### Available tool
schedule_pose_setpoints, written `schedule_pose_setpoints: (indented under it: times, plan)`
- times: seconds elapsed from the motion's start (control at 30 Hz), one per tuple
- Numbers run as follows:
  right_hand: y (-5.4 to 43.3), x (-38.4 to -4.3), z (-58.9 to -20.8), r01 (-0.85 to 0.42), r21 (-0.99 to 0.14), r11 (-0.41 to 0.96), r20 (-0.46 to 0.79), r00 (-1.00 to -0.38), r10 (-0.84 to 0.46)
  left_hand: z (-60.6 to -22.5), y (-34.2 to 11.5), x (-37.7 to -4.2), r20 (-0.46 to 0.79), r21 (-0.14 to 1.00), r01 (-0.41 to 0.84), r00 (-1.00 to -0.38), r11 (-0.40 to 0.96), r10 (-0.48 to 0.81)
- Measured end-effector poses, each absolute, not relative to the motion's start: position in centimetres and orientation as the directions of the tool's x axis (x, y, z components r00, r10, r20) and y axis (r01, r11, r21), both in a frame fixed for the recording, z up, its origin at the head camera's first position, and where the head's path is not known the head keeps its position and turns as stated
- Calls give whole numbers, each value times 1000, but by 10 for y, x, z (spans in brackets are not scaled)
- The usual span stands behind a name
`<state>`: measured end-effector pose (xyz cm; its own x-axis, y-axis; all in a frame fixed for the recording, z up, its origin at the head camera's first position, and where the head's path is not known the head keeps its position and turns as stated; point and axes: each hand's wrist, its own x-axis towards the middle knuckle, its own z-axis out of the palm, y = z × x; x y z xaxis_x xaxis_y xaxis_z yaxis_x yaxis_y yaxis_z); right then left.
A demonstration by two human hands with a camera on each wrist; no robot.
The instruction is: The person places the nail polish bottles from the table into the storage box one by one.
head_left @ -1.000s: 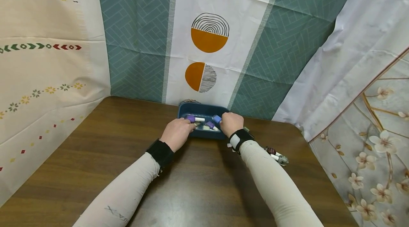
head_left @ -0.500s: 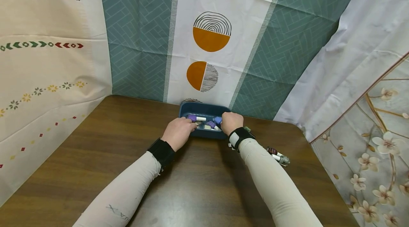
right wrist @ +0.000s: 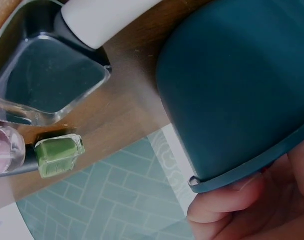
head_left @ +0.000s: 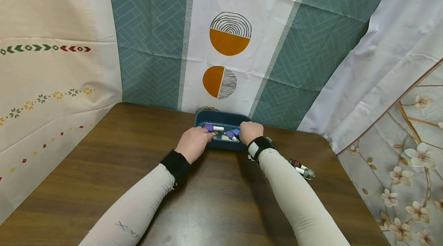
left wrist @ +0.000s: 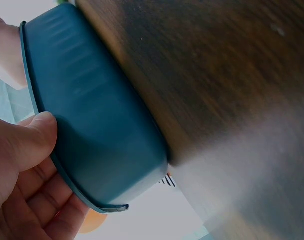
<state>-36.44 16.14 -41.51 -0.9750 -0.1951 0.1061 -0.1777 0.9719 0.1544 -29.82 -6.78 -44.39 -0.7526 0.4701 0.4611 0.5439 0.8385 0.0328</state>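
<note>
Blue tray [head_left: 225, 145] (right end partly behind right hand [head_left: 251, 133])

We see teal-and-white printed cloth [head_left: 221, 53] behind a brown wood-grain table [head_left: 121, 153], cream patterned fabric [head_left: 52, 69] at left, pale floral fabric [head_left: 405, 161] at right.

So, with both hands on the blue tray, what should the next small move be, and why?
Probably a short, level slide of the tray toward the person: the left hand and right hand grip its rim near opposite ends, and small bottles lie inside, so tilting might roll them.
</note>
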Motion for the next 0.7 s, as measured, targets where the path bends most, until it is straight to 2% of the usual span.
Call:
schedule_pose_setpoints:
  times: [0.37, 0.7]
  plan:
    - [163, -364, -416, -168, 153, 974, 108, -977, -185, -443, -67, -298, 457, 34, 548, -753, 836, 475]
    - [171, -354, -418, -246, 66, 967, 262, -931, -255, -443, -67, -297, 472, 49, 554, -746, 831, 470]
